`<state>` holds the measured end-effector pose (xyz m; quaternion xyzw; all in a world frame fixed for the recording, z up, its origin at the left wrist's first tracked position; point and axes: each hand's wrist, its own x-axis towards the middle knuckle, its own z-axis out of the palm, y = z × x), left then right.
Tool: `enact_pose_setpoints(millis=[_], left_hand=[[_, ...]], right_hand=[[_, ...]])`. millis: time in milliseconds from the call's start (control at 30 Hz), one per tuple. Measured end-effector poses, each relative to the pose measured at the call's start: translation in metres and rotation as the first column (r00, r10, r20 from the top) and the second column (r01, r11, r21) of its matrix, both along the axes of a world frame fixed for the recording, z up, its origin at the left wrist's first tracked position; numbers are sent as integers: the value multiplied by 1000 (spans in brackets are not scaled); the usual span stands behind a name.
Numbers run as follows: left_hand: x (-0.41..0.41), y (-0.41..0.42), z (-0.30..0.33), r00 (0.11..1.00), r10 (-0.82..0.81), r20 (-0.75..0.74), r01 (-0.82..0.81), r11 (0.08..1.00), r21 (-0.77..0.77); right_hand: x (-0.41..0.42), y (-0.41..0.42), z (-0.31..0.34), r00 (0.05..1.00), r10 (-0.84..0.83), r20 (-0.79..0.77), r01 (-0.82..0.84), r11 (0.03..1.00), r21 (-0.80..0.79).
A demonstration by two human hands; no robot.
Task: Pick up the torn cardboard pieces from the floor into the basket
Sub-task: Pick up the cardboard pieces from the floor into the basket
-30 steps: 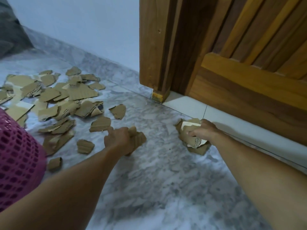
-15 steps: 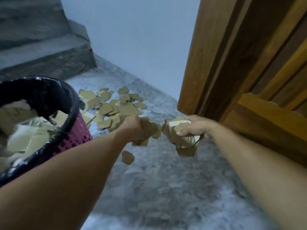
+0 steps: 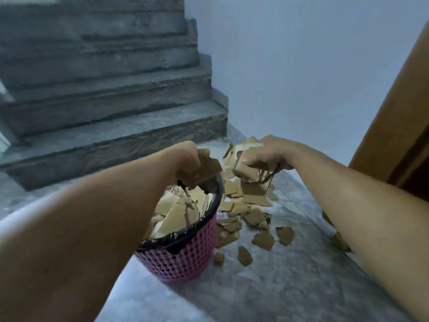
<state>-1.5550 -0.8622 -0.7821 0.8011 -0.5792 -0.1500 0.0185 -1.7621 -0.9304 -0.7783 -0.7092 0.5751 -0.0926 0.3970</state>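
Head view: the left hand (image 3: 189, 156) clenches a bunch of torn brown cardboard pieces (image 3: 204, 169) in curled fingers above the pink perforated plastic basket (image 3: 185, 256). The right hand (image 3: 270, 154) grips another wad (image 3: 251, 173) just beyond the rim. Loose scraps (image 3: 262, 240) lie on the marble floor (image 3: 267, 287).

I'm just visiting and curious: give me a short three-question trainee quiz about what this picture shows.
1. True or false: the pink basket already holds cardboard.
2. Which hand is above the basket's opening: (a) left hand (b) right hand?
3. Fill in: loose cardboard pieces lie on the ___ beside the basket.

Key: 1 true; 2 a, while the right hand holds its bundle over the floor pile; 3 floor.
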Motion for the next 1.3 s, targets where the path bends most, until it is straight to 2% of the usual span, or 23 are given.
enact_pose_setpoints(millis=[200,267,333,400,467,533,600,700,767,833,1033,1200,1300], left_hand=[[88,34,-11,991,136,-8,-137,990,-17],[111,41,-24,985,162,-56,-165,985,-43],[128,51,-38,984,176,-34,-178,981,-83],[144,64,-52,980,187,62,-179,977,-113],[160,78,-65,967,212,143,-201,976,-84],[174,91,-76,965,220,144,-220,975,-22],[184,101,-86,971,218,93,-221,975,18],[187,108,-91,977,209,48,-208,978,-16],[188,109,-90,975,215,51,-214,976,-27],[196,110,-91,967,249,44,-248,968,-29],[232,116,-88,933,348,93,-332,931,-153],[271,135,-86,861,502,75,-469,843,-262],[287,149,-92,813,581,45,-546,786,-290]], right_hand=[[109,18,-10,997,74,7,-73,994,-79],[138,21,-26,994,100,52,-94,990,-105],[154,24,-43,992,62,106,-44,985,-167],[159,28,-58,999,-8,43,20,959,-283],[152,28,-73,991,-102,-89,66,940,-336],[141,28,-83,965,-177,-192,117,950,-291],[132,29,-92,958,-183,-220,146,974,-175],[120,26,-101,970,-230,-78,241,952,188],[119,23,-103,958,-286,20,266,911,315],[132,20,-102,933,-346,96,294,890,347],[206,37,-80,922,-322,217,224,897,381],[280,54,-75,867,-311,389,155,910,383],[313,67,-70,856,-298,423,132,917,377]])
